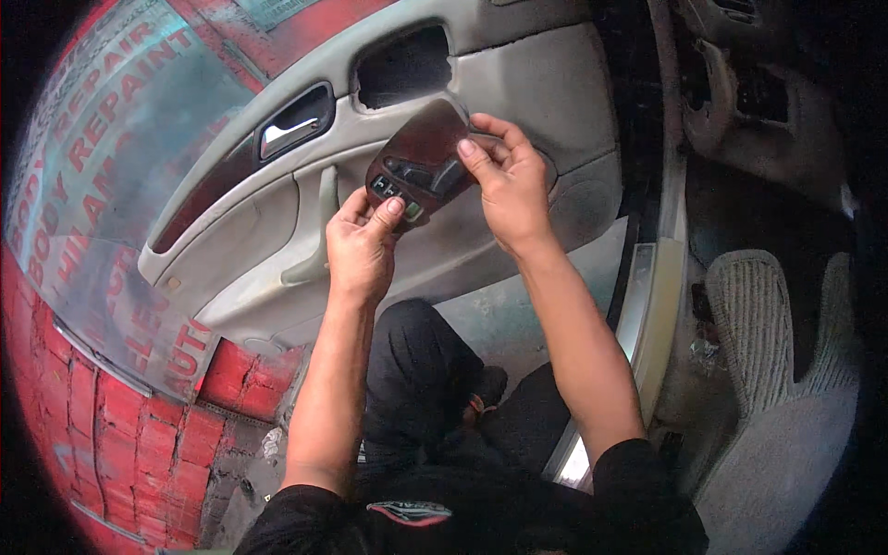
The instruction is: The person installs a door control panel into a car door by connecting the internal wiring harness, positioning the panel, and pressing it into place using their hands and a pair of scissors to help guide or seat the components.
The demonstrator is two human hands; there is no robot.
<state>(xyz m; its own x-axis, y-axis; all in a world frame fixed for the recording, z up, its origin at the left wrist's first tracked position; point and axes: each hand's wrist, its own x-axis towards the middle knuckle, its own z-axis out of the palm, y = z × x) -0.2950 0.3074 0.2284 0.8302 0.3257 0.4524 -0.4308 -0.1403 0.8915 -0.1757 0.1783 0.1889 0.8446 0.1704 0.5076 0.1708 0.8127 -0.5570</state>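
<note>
The open door panel (277, 240) faces the person, with the empty armrest opening (405, 67) just above the switch panel (421, 165). The left hand (363, 242) pinches the switch panel's lower end; the right hand (507, 185) grips its upper right edge. The panel's long axis tilts from lower left up toward the opening, buttons facing the person.
</note>
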